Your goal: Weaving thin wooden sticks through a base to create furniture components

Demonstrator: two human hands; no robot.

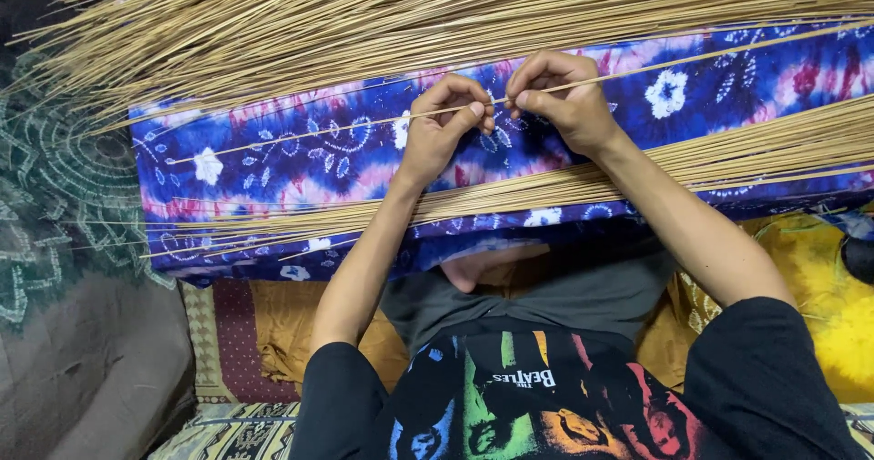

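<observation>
Thin stick [382, 121] lies across the blue tie-dye cloth [273, 160], pinched by left hand [443, 125] and right hand [557, 96], maybe being peeled; next both must slide along it gently, beside the stick pile [455, 14]

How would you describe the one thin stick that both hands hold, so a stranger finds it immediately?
Find the blue tie-dye cushion between two heaps of pale sticks. One single stick lies alone across it, pinched by the left hand and the right hand, apart from both heaps.
</observation>
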